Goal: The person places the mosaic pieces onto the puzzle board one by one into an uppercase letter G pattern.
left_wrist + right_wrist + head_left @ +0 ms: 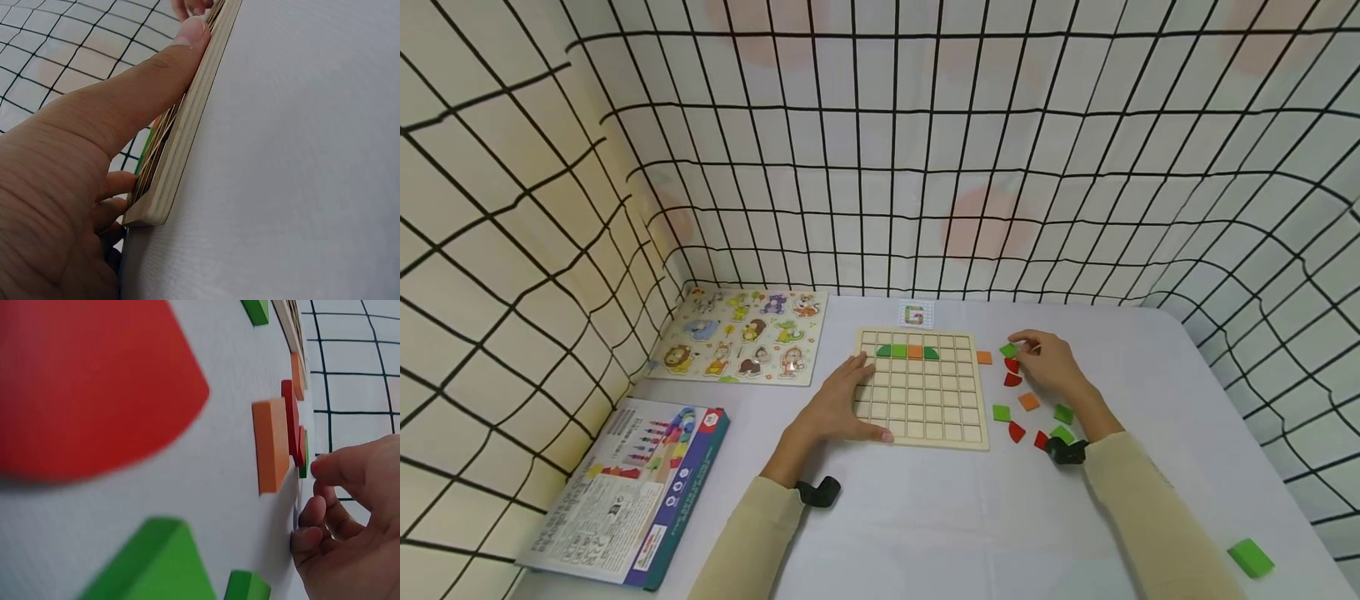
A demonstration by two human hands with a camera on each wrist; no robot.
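Note:
A wooden grid board (pixel 917 400) lies mid-table. Across its upper part sit a green square tile (pixel 898 352), an orange square tile (pixel 915 352) and dark green rounded end pieces (pixel 931 353). My left hand (pixel 835 404) rests spread at the board's left side, its thumb along the near edge; the left wrist view shows the thumb (pixel 156 75) lying on that edge. Right of the board, my right hand (pixel 1047 360) has loosely bent fingers beside a green square tile (pixel 1009 351). In the right wrist view that tile (pixel 304 464) appears flat on the table, close to the fingertips.
Red quarter-round pieces (pixel 1017 431), orange tiles (pixel 1028 402) and green tiles (pixel 1063 413) are scattered near the right hand. A pattern card (pixel 917 314) lies behind the board. An animal puzzle (pixel 745 333) and a box (pixel 625 492) are leftward; a green block (pixel 1251 557) lies front right. Black mesh surrounds the table.

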